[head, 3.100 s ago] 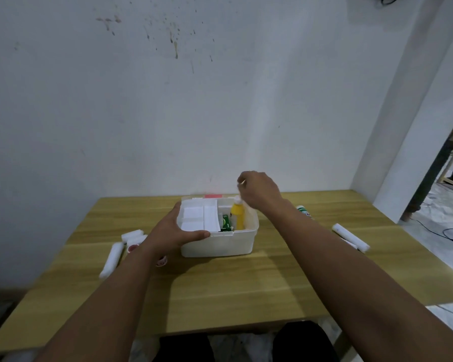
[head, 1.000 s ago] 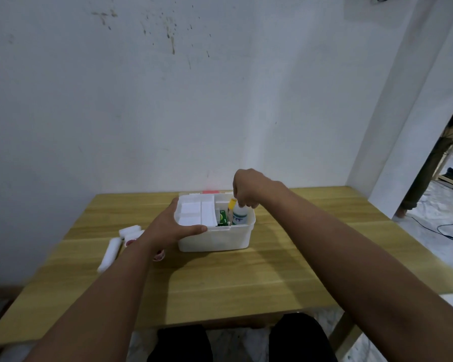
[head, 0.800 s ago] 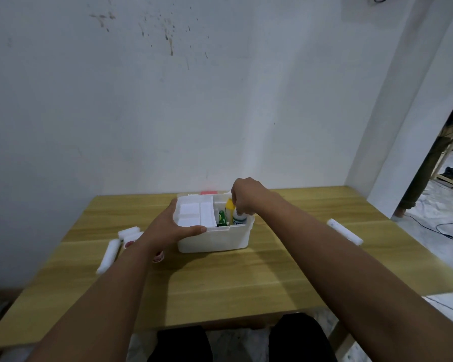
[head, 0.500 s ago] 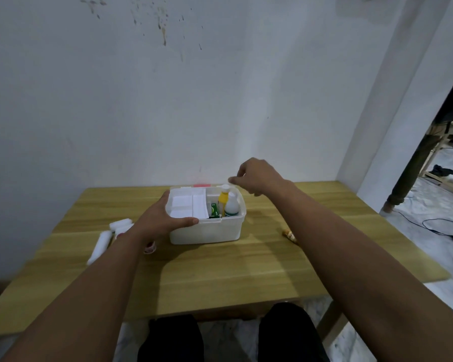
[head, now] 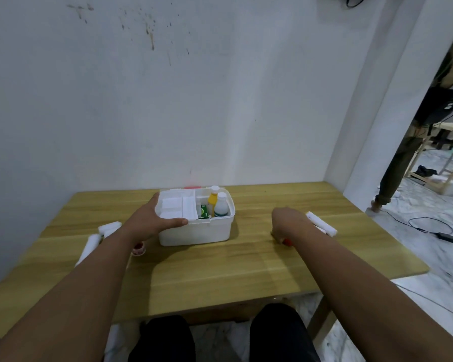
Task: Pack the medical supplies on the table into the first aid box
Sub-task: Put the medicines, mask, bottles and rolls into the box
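Since the earlier frames, the right hand (head: 285, 222) has left the first aid box (head: 196, 218) and come down onto the counter (head: 220, 262) to the right of it; a white bottle (head: 221, 205) now stands in the box beside the yellow bottle (head: 213, 199).

Surface and room: the counter is light wood and stands against a white wall (head: 168, 100) with dark spatter marks near the top. A doorway at the right opens onto a marble-patterned floor (head: 429, 231) with cables.

Hands: the left hand (head: 152, 220) grips the box's left front corner, thumb laid along the front rim and fingers around the left wall. The right hand is curled knuckles-up on the counter over a small item with a red end (head: 287, 241); whether it is actually pinched cannot be told.

Task items: the box sits at the middle of the counter, toward the rear edge, lid off. Its left section holds a white tray (head: 179, 207); its right section holds a green packet (head: 203, 211) and both bottles upright. A white roll (head: 322, 223) lies just right of the right hand. Near the left edge lie two white rolls (head: 100, 233), with a small red-and-white container (head: 138, 249) beside the left forearm.
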